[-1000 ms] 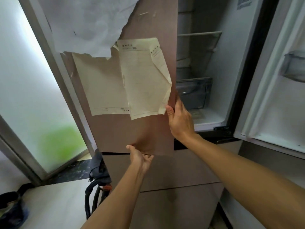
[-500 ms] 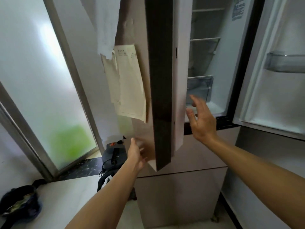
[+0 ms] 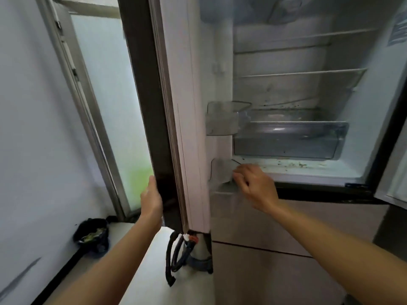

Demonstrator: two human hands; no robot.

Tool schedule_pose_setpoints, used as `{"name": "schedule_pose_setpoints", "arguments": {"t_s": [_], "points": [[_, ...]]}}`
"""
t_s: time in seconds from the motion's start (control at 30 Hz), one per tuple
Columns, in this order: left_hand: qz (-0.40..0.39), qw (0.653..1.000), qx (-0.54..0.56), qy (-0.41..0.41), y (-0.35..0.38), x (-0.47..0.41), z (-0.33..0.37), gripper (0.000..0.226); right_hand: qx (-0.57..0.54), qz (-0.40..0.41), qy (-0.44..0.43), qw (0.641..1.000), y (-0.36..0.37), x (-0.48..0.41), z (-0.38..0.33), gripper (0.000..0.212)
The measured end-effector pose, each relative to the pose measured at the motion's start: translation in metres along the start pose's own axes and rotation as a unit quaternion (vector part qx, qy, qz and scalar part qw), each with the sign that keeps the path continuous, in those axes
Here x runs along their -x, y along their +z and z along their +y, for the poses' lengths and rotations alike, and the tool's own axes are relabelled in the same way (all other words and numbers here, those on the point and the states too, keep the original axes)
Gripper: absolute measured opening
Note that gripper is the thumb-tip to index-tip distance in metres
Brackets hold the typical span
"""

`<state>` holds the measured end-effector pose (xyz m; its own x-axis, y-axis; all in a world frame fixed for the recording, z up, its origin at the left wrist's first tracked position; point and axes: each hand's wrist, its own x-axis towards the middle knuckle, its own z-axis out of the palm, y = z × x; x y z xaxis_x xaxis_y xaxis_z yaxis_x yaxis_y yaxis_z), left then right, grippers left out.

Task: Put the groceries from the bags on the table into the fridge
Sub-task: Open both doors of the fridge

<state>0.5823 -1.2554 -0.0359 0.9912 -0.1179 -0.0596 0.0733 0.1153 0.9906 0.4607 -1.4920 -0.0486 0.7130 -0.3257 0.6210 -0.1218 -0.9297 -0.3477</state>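
Observation:
The fridge stands open in front of me, and its left door is swung out edge-on. My left hand lies flat with straight fingers against the dark outer side of that door, low down. My right hand hovers with loosely curled fingers at the door's inner lower panel, beside the sill of the fridge compartment, and holds nothing. Inside are bare wire-edged shelves and a clear drawer. No groceries or bags are in view.
A clear door bin juts from the left door. The right door hangs open at the frame's edge. Closed lower drawers sit below. On the floor are a black bag and black hoses, near a frosted glass door.
The left door has swung from nearly closed to wide open under my left hand. My right hand left the door edge and dropped toward the compartment sill. The papers on the door front turned out of sight.

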Motion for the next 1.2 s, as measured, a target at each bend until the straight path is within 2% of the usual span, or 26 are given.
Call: {"name": "schedule_pose_setpoints", "arguments": {"t_s": [0.07,0.13,0.23,0.33,0.47,0.57,0.73,0.83,1.07,1.2], "points": [[0.037,0.988,-0.074,0.130,-0.003,0.005,0.005,0.049,0.016,-0.012,-0.037,0.999,0.014,-0.003,-0.003,0.051],[0.047,0.957,-0.139,0.249,0.000,0.019,0.012,0.058,0.025,-0.043,-0.053,0.997,0.025,-0.005,-0.006,0.066],[0.032,0.911,-0.221,0.347,0.005,0.026,0.013,0.076,-0.013,-0.103,-0.069,0.992,0.038,-0.008,-0.014,0.088],[0.054,0.893,-0.268,0.357,0.010,0.015,0.013,0.089,-0.024,-0.138,-0.126,0.982,0.043,-0.009,-0.008,0.081],[0.062,0.888,-0.291,0.350,0.003,-0.005,0.019,0.088,0.024,-0.132,-0.180,0.974,0.051,-0.013,-0.007,0.065],[0.052,0.894,-0.306,0.323,-0.006,-0.019,0.024,0.086,0.047,-0.104,-0.184,0.976,0.062,-0.016,-0.023,0.052],[0.025,0.889,-0.345,0.300,-0.025,-0.044,0.041,0.078,0.065,-0.089,-0.162,0.981,0.077,-0.022,-0.055,0.048],[0.018,0.881,-0.351,0.316,-0.025,-0.046,0.040,0.079,0.067,-0.075,-0.152,0.983,0.080,-0.020,-0.054,0.043],[0.004,0.881,-0.351,0.318,-0.034,-0.055,0.037,0.084,0.113,-0.131,-0.103,0.980,0.073,-0.014,-0.065,0.053],[0.057,0.858,-0.322,0.395,-0.036,-0.038,0.048,0.069,0.117,-0.097,-0.057,0.987,0.050,-0.005,-0.044,0.067]]}}
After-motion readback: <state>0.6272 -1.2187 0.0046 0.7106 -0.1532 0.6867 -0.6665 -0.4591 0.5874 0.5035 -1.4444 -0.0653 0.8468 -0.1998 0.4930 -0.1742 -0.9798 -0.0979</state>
